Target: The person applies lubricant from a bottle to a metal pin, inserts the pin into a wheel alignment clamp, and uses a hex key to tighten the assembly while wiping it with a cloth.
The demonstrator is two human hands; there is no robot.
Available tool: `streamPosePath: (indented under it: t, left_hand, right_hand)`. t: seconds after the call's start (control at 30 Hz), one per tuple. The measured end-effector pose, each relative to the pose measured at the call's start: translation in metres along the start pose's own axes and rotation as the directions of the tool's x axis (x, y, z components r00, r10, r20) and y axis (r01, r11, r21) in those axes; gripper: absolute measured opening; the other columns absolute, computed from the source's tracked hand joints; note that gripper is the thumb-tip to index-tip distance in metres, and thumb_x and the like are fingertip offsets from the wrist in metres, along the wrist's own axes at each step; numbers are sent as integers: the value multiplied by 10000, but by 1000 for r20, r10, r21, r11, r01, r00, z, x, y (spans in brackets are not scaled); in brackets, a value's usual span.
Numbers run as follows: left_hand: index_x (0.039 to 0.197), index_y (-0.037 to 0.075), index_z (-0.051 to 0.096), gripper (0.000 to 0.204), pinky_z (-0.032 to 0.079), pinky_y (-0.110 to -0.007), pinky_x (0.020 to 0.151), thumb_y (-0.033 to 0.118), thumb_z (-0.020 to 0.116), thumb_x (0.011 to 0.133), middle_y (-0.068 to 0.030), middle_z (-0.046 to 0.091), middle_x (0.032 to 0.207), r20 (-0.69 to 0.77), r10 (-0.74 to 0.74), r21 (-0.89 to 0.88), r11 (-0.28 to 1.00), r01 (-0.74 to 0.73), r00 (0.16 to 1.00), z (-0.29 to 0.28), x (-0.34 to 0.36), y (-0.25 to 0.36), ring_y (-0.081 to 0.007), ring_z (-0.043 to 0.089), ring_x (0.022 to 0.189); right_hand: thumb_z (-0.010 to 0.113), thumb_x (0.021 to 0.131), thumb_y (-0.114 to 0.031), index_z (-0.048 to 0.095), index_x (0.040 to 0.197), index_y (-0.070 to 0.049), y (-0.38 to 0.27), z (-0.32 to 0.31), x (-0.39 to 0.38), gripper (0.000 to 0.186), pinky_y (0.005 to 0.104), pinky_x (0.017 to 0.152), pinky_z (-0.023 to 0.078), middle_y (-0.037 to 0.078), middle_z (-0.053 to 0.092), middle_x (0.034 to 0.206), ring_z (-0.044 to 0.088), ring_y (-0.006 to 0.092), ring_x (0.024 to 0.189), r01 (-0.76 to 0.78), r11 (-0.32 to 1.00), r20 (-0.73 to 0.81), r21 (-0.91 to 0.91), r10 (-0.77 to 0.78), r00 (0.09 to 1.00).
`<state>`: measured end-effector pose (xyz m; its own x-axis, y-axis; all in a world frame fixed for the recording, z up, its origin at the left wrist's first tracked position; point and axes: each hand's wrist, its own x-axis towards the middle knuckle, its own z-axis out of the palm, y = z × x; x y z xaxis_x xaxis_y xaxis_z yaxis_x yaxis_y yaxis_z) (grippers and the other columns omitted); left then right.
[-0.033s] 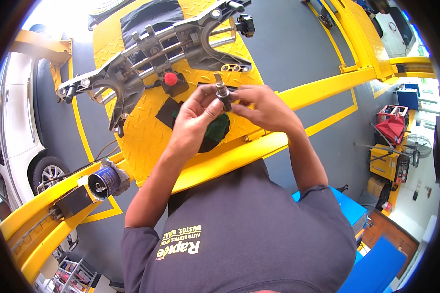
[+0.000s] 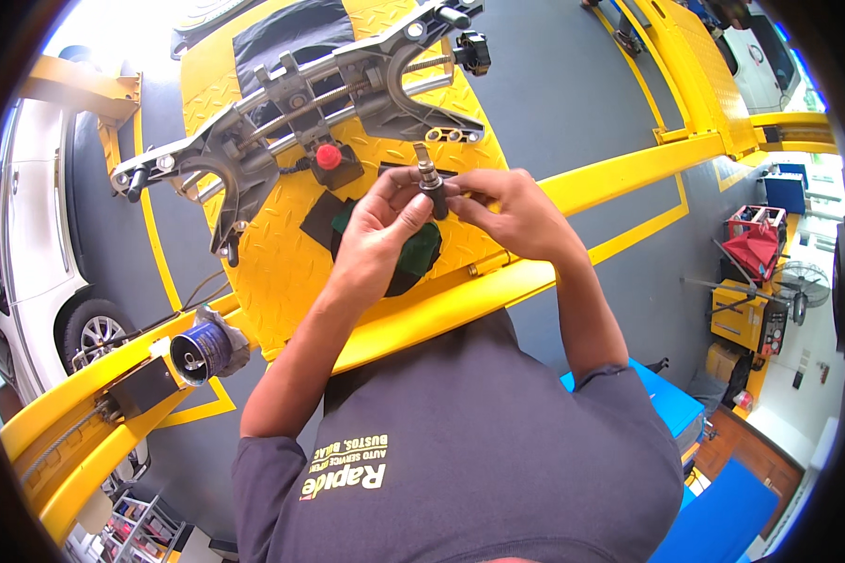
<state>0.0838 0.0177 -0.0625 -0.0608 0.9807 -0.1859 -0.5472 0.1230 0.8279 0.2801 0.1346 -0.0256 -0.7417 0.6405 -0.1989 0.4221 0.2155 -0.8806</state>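
My left hand grips a small cylindrical part, black below with silvery metal rings and a narrow tip above. My right hand has its bent fingers against the part's right side. Both hands are over a yellow tread-plate platform, with a dark green, soft-looking item and a flat black piece under them. Just beyond lies a grey metal clamp frame with rods, threaded shafts and a red knob on a black block.
A cylindrical can rests on the yellow rail at near left. A white car stands beyond the left side. At right are a standing fan, a red cloth, a yellow cabinet and blue items.
Both hands and the held part have shifted very slightly down and to the right. The surroundings look the same.
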Motion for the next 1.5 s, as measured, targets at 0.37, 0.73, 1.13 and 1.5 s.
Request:
streamPosePath:
  t: [0.37, 0.73, 1.13, 1.5]
  left_hand:
    - [1409, -20, 642, 390, 521, -355, 1095, 236, 681, 1117, -111, 729, 1292, -164, -151, 357, 912, 201, 975, 34, 34, -8, -167, 686, 1155]
    - [1415, -47, 555, 390, 470, -389, 1253, 240, 604, 1156, -155, 607, 1411, -513, -162, -298, 954, 2, 843, 32, 69, -17, -278, 627, 1336]
    - [1452, 80, 565, 310, 498, -336, 1198, 198, 581, 1167, -43, 629, 1418, -483, -137, -306, 952, -20, 865, 7, 104, -41, -180, 626, 1300]
    - [1387, 25, 595, 286, 512, -363, 1202, 206, 592, 1165, -78, 651, 1379, -482, -112, -211, 977, 9, 869, 8, 101, -40, -180, 641, 1287]
  right_hand:
    - [746, 1060, -187, 732, 1139, 81, 24, -5, -9, 280, 346, 699, 587, 157, 788, 914, 735, 176, 758, -147, 944, -117, 295, 189, 975]
    - [794, 1023, -225, 753, 1013, 92, 58, -22, 19, 320, 288, 509, 531, 100, 734, 718, 652, 113, 541, -239, 971, -163, -17, 233, 959]
    - [795, 1006, -249, 754, 960, 82, 35, -20, 44, 336, 362, 600, 559, 168, 730, 704, 722, 213, 617, -265, 964, -199, 26, 265, 944]
    - [798, 996, -185, 705, 896, 86, 38, -8, 53, 304, 369, 579, 498, 163, 697, 701, 632, 174, 587, -177, 980, -305, -92, 142, 942]
